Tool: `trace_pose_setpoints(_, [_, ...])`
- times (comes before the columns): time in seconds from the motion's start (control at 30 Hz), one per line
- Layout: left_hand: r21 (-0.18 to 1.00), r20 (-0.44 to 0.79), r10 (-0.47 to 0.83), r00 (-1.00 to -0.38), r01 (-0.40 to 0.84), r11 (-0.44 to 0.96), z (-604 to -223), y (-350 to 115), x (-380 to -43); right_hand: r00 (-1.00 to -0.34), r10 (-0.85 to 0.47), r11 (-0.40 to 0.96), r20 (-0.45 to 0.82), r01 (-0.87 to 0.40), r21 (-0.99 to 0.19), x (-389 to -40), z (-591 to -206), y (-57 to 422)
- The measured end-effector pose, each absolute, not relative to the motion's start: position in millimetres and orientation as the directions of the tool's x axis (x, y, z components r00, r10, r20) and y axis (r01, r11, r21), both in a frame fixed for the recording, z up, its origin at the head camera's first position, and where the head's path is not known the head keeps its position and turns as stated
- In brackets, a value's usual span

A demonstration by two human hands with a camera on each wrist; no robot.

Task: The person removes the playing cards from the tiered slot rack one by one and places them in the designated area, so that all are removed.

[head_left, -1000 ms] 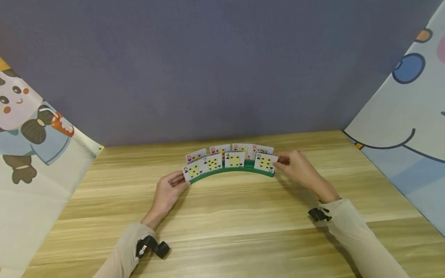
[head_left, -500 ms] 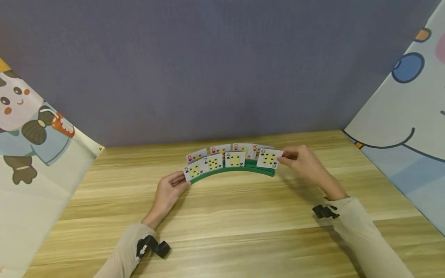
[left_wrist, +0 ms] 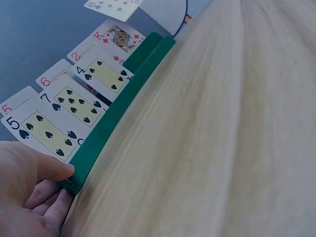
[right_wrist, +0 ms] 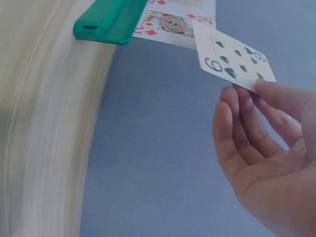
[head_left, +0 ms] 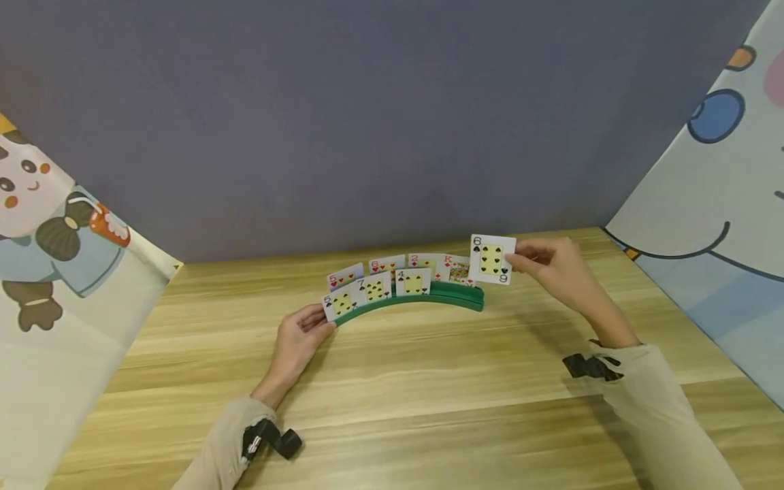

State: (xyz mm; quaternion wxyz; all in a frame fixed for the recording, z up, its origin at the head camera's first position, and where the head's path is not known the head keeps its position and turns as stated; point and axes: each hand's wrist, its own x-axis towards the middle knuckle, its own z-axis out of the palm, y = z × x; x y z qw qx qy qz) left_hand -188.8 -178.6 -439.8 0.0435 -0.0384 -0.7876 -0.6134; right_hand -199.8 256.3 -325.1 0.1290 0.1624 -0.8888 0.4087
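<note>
A curved green card holder [head_left: 459, 294] stands on the table with two rows of playing cards. Its left end is gripped by my left hand [head_left: 298, 344], thumb [left_wrist: 57, 169] on the front. My right hand [head_left: 554, 272] pinches the six of spades [head_left: 492, 258] by its right edge, raised above the holder's right end. The front row has the five of spades [head_left: 339, 304], seven of spades [head_left: 375, 288] and four of spades [head_left: 413, 282]. Behind them stand the red five [head_left: 344, 274], red six [head_left: 386, 262], red two [head_left: 422, 260] and king of diamonds [left_wrist: 120, 38], partly covered.
The wood-grain table [head_left: 367, 408] reaches back to a grey-blue partition [head_left: 392, 136]. Side panels with cartoon prints flank it, a character [head_left: 30, 184] on the left one. Both wrists carry black camera mounts.
My right hand has lifted the six of spades out of the front row's right end and moved it up and to the right. The left hand has stayed on the holder.
</note>
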Motion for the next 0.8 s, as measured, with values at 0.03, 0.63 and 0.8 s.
trace_pose_setpoints(0.03, [0.962,0.117,0.007,-0.993,0.115,0.247,-440.0,-178.8,-188.7,-0.914,-0.173,0.601,0.368,-0.394,-0.696,-200.8,-324.9,257.5])
trace_pose_setpoints(0.63, [0.959,0.139,0.017,-0.99,0.139,0.246,-440.2,-177.9,-189.6,-0.955,-0.036,0.442,0.294,-0.279,-0.852,-224.5,-340.7,285.8])
trace_pose_setpoints(0.8, [0.957,0.138,0.004,-0.99,0.134,0.258,-439.9,-177.5,-190.3,-0.97,-0.035,0.411,0.242,-0.234,-0.881,-235.7,-362.1,290.8])
